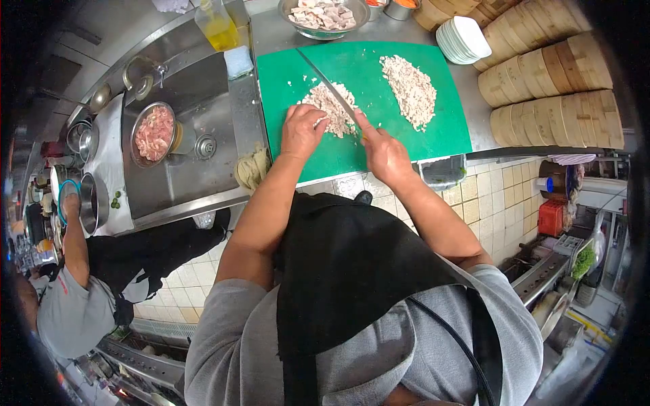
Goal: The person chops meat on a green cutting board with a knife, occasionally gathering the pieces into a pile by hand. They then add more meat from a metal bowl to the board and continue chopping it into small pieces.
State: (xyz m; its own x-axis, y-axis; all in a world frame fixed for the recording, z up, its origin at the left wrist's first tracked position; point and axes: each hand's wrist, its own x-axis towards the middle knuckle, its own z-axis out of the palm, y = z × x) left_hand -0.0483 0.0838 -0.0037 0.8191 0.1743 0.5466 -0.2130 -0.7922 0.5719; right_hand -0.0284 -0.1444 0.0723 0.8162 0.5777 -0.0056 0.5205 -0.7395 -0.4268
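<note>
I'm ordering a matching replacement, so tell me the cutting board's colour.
The cutting board is green, best seen in the head view.

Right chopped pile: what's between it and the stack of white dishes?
The head view shows only bare green board between the right chopped pile and the white dishes.

On the bench point(393, 31), the cutting board point(447, 128) carries a left heap point(323, 108) and a right heap point(411, 93), the knife point(323, 79) across the former. Behind stands a bowl point(353, 24); stacked dishes point(464, 42) and steamers point(548, 74) sit right, the sink point(210, 88) left.
</note>
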